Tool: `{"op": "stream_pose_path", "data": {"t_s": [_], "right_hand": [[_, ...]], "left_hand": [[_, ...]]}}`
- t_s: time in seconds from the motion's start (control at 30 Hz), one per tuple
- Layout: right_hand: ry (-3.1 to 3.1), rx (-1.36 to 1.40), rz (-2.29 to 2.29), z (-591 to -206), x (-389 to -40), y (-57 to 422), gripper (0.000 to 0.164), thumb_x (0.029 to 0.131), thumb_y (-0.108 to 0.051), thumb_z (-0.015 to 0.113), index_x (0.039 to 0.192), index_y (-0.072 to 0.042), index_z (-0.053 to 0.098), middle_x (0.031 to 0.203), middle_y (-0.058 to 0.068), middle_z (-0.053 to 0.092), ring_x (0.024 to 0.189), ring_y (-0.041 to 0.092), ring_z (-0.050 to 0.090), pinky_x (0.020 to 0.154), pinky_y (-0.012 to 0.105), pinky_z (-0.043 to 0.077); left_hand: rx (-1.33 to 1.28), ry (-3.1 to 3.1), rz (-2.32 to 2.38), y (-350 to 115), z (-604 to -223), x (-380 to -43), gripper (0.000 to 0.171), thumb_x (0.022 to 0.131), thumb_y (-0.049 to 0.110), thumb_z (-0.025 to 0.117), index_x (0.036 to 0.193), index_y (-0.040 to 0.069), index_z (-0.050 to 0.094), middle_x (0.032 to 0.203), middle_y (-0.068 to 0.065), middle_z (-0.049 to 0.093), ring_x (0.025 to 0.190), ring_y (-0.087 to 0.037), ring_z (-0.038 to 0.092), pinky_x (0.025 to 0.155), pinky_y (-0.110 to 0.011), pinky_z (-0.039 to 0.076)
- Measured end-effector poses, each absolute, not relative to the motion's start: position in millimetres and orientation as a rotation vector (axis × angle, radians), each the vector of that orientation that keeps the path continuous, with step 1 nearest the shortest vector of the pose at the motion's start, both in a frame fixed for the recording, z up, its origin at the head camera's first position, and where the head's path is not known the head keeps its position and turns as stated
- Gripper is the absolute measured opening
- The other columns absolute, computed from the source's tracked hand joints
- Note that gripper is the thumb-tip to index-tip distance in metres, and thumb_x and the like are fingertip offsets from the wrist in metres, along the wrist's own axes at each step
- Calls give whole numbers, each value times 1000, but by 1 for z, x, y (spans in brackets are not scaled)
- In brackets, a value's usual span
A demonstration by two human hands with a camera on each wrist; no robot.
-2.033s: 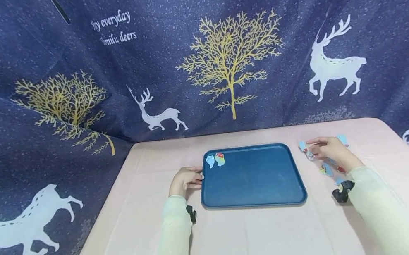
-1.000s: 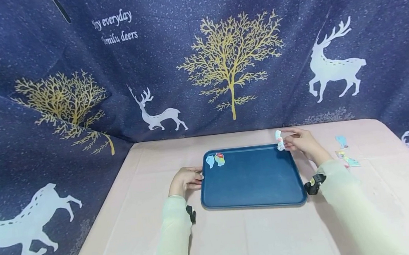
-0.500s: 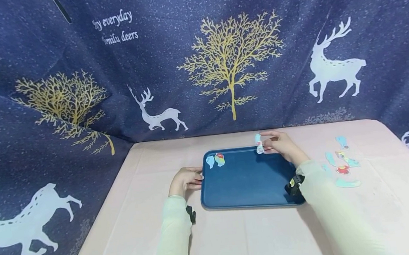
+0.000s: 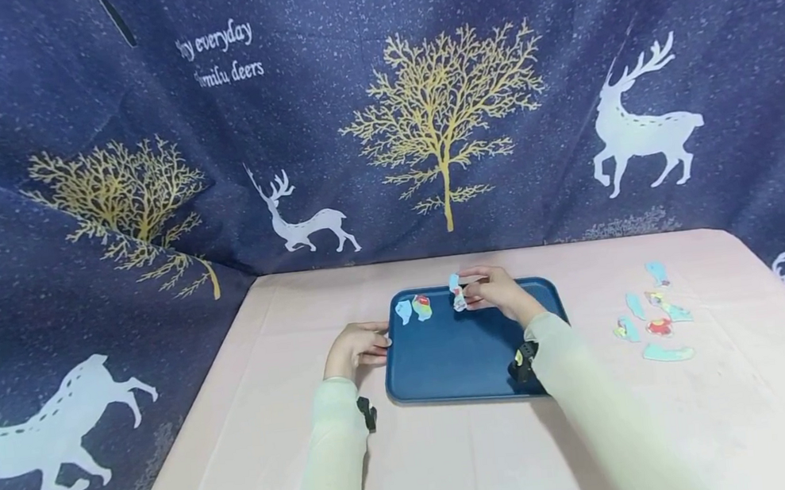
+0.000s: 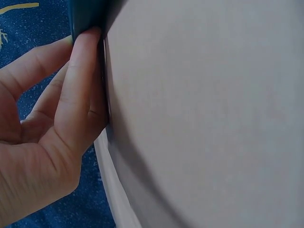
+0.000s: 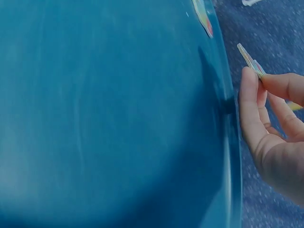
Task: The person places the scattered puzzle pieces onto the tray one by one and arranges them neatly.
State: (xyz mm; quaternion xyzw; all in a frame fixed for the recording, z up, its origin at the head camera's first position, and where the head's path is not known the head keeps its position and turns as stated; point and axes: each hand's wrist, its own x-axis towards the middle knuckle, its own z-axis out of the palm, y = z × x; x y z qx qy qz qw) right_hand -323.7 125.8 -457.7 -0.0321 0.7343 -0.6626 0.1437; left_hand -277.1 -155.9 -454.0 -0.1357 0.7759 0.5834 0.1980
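Observation:
A flat, irregular puzzle piece (image 4: 456,292), pale blue with red and white print, is pinched between thumb and fingertips of my right hand (image 4: 501,291), above the far part of the blue tray (image 4: 462,361). In the right wrist view the piece (image 6: 251,60) is seen nearly edge-on, raised off the tray. My left hand (image 4: 358,348) holds the tray's left rim, its fingertips on the edge in the left wrist view. A pale blue piece (image 4: 403,311) and a multicoloured piece (image 4: 422,307) lie side by side in the tray's far left corner.
Several loose pieces lie on the pink tablecloth (image 4: 458,462) right of the tray, among them a red one (image 4: 659,326), a curved blue one (image 4: 667,353) and a blue one (image 4: 656,273) farther back. A dark blue deer-print curtain (image 4: 480,124) hangs behind the table.
My right hand picked a puzzle piece from the group on the right and carried it left over the tray. The left hand and tray have stayed put.

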Motion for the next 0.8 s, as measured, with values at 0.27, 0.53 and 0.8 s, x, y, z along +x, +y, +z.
{"op": "stream_pose_path", "data": {"t_s": [0.27, 0.53, 0.8], "right_hand": [[2068, -73, -1896, -462, -323, 102, 46, 92, 4, 54, 138, 1, 48, 93, 13, 63, 76, 16, 63, 77, 34, 61], [2101, -32, -1870, -468, -322, 92, 43, 91, 7, 55, 134, 4, 51, 89, 15, 64, 72, 18, 64, 74, 36, 62], [2188, 18, -1854, -467, -320, 87, 36, 90, 7, 57, 126, 6, 56, 93, 21, 66, 74, 21, 67, 72, 36, 62]], "left_hand": [[-369, 2166, 1638, -156, -454, -277, 48, 84, -9, 63, 131, 1, 58, 85, -13, 65, 69, -19, 62, 69, -31, 62], [-375, 2159, 1631, -156, -455, -277, 49, 84, -9, 63, 132, 1, 57, 85, -13, 64, 70, -19, 62, 70, -32, 62], [-357, 2161, 1625, -156, -454, -279, 48, 85, -9, 62, 132, 1, 57, 86, -13, 63, 71, -19, 61, 71, -33, 62]]}}
